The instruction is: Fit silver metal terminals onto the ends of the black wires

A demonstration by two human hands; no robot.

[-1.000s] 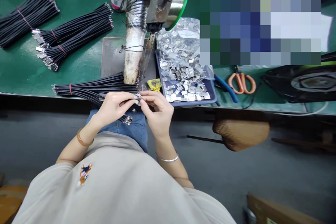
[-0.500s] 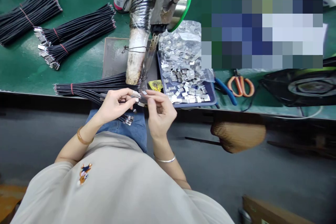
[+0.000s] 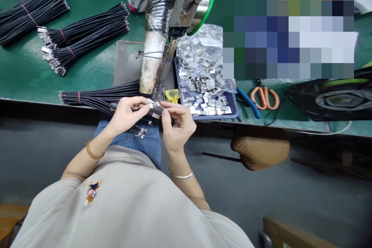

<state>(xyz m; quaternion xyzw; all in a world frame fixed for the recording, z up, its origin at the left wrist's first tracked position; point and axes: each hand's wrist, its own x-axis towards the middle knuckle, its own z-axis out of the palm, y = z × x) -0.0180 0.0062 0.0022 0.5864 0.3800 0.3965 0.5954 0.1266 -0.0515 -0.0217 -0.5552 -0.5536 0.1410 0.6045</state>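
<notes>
Below the tip of the soldering iron (image 3: 167, 64), my left hand (image 3: 128, 113) pinches a small silvery metal connector (image 3: 154, 104) between thumb and fingertips. Facing it from the right, my right hand (image 3: 179, 124) is closed in a pinch close to the same connector; something thin shows at its fingertips, too small to name. Loose black cables (image 3: 113, 95), tied with a red band, lie along the bench edge behind my left hand. Connector-tipped cable ends (image 3: 141, 131) hang over my lap beneath that hand.
A blue tray (image 3: 203, 116) of loose metal connectors and a plastic bag (image 3: 200, 46) sit right of the iron. Beyond are blue-handled pliers (image 3: 248, 102), orange-handled scissors (image 3: 265, 98) and a black fan (image 3: 328, 99). A taped hose (image 3: 154, 42) hangs overhead; cable bundles (image 3: 93, 27) lie left.
Both hands stay nearly in place below the iron. The connector at my left fingertips shows more clearly, and my right fingertips have shifted slightly. The view has moved a little.
</notes>
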